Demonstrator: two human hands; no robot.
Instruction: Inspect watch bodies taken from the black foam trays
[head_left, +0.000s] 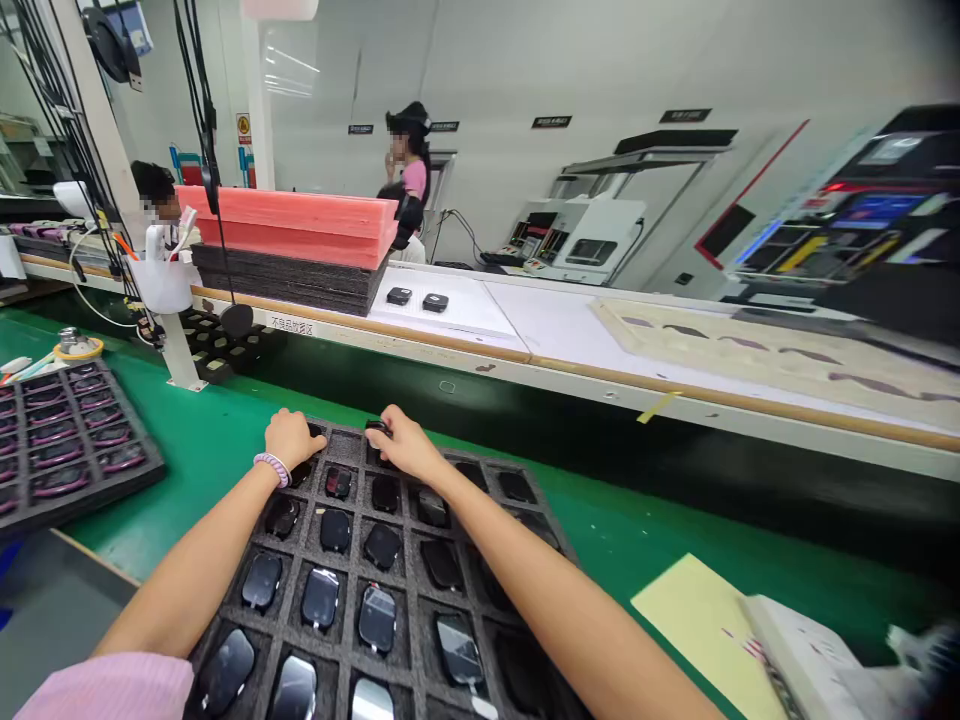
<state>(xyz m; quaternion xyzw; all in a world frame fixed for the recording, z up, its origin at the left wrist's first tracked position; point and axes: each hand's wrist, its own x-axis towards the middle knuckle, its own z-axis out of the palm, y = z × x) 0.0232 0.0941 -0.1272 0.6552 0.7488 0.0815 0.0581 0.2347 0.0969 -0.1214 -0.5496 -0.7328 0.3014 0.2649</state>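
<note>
A black foam tray (356,460) with square compartments lies in front of me, holding glossy black rounded-square pieces like watch screens (335,530). My right hand (405,442) pinches one small black watch-screen-like piece (377,427) over the far row. At the tray's far left corner, my left hand (292,440) is closed with its fingers curled down over a compartment. Something dark shows by its thumb, but I cannot make out what it grips. Between the two hands, one far-row compartment shows bare foam. My right forearm hides part of the tray's right side.
Another foam tray (82,440) with purple-rimmed pieces sits at left. Behind, a raised shelf (480,350) carries pink foam sheets (292,225) and two small black pieces (435,302). Yellow paper (705,630) and a white box (799,640) lie at right. People are beyond the shelf.
</note>
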